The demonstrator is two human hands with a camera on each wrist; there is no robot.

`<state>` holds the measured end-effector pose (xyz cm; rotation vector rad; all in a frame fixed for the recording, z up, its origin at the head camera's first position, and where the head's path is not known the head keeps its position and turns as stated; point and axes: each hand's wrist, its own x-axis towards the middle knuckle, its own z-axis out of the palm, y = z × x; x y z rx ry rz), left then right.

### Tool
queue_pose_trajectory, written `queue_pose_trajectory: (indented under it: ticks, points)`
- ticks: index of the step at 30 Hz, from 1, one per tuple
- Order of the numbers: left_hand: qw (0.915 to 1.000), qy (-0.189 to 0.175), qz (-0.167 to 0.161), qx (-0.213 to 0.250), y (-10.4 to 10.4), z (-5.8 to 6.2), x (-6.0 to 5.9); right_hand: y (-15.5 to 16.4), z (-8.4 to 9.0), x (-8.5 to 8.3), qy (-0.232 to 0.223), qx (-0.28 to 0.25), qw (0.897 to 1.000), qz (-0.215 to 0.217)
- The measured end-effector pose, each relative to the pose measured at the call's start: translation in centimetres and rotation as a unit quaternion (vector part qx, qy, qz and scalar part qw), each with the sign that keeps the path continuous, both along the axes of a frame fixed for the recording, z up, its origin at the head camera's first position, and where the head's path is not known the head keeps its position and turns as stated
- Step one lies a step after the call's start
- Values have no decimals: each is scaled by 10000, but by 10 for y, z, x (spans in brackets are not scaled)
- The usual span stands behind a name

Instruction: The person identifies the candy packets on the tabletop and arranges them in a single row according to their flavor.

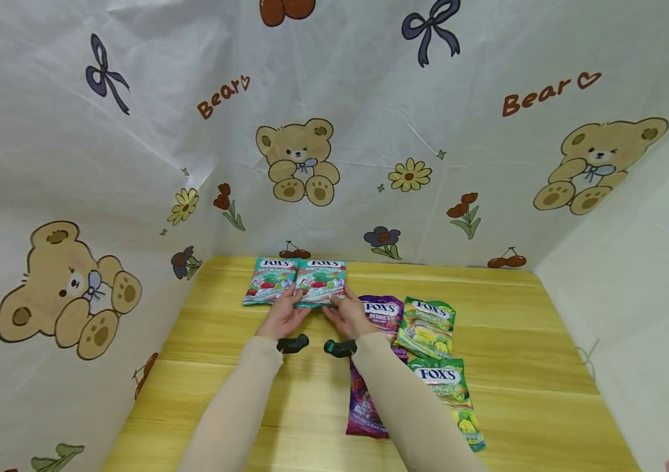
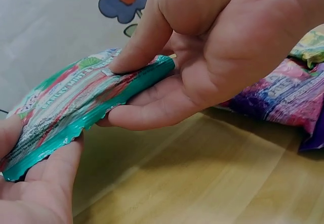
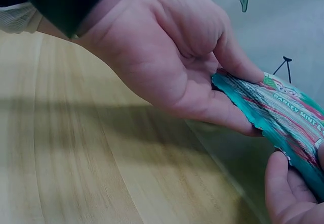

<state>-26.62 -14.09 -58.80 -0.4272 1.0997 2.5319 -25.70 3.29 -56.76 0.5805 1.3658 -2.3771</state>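
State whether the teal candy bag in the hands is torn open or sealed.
Sealed, seemingly: the teal candy bag shows an unbroken crimped edge between both hands; its top edge is unclear.

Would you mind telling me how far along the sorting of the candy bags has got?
One teal mint bag already lies at the table's back edge. A second teal bag is in hand beside it, pinched by the left hand and right hand. Left: a purple berries bag and two green bags lie unaligned to the right.

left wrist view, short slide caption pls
Both hands pinch a teal candy packet above the wooden table.
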Motion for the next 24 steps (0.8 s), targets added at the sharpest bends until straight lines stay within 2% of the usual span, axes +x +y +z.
queue_pose_trajectory:
  ticks: [7,12,16,19,24]
  points:
    - [9992,-212,56,-345,-2,-11,-7,-9,-10,-5,-223,-14,9995,-242]
    - [9989,-402,212,-135,0,-11,-10,-11,-13,-7,-247,53,9992,-298]
    - [9956,-717,544,265,4,-7,-14,-14,-15,-9,-283,-31,9988,-399]
    - [9890,-996,857,679,6,-2,-16,-16,-15,-11,-355,-190,9977,-544]
    - [9802,-1478,1184,583,10,4,-15,-18,-16,-13,-423,-234,9969,-614]
